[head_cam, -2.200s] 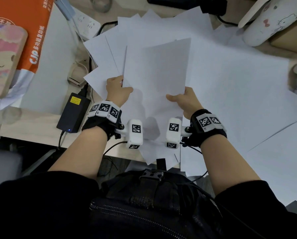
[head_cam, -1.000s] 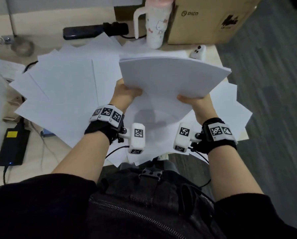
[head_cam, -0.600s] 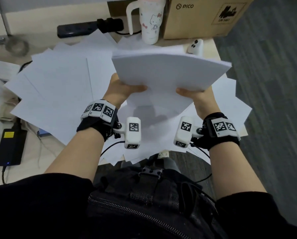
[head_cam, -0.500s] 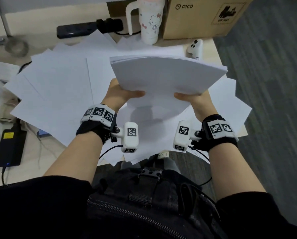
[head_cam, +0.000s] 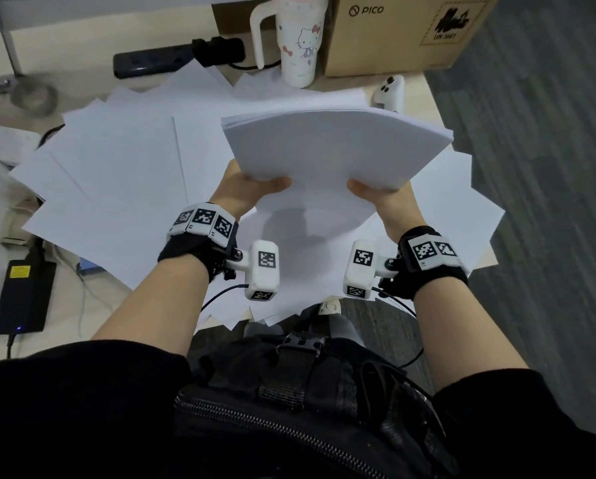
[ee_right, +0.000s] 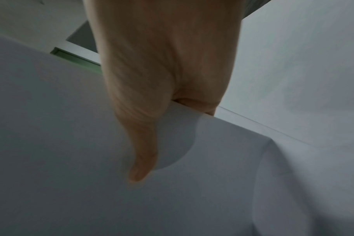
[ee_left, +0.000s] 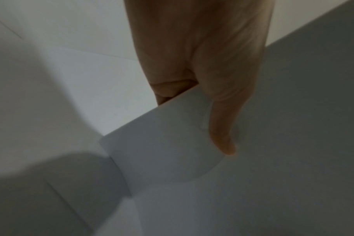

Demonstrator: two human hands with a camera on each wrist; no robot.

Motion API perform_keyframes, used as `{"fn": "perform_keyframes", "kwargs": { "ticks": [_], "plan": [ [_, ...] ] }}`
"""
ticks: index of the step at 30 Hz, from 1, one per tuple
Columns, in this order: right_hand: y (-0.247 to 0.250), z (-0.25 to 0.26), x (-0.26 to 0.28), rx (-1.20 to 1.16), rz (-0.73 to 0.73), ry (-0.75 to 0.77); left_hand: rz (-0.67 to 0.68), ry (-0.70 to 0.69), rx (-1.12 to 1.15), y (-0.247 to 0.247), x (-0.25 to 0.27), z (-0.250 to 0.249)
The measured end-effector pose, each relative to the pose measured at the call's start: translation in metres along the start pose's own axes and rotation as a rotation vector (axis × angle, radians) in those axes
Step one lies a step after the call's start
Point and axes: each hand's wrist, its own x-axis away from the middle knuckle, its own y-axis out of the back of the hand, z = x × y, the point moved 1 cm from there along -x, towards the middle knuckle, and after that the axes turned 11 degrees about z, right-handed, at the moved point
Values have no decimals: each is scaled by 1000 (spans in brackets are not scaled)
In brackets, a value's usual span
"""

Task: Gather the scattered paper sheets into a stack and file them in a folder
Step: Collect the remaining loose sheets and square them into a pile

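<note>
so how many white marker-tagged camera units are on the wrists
2: one camera unit juts from the left wrist's inner side, one camera unit from the right wrist's inner side, both below the held paper stack. None looks hidden.

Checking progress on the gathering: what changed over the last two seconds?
The held stack of sheets grew thicker and was lifted off the desk, bowing between both hands. The left hand and right hand kept their grip on its near edge. The scattered sheets stayed spread out.
</note>
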Motion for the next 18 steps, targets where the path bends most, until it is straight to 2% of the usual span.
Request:
{"fn": "perform_keyframes", "kwargs": {
  "ticks": [6, 11, 18],
  "plan": [
    [7, 6, 2, 36, -89, 28, -107, -30, 4, -9, -3, -6],
    [36, 7, 4, 37, -134, -40, -20, 33, -37, -33, -19, -14],
    [85, -35, 12, 42, -308, -296, 126, 230, -87, -82, -45, 12]
  ]
}}
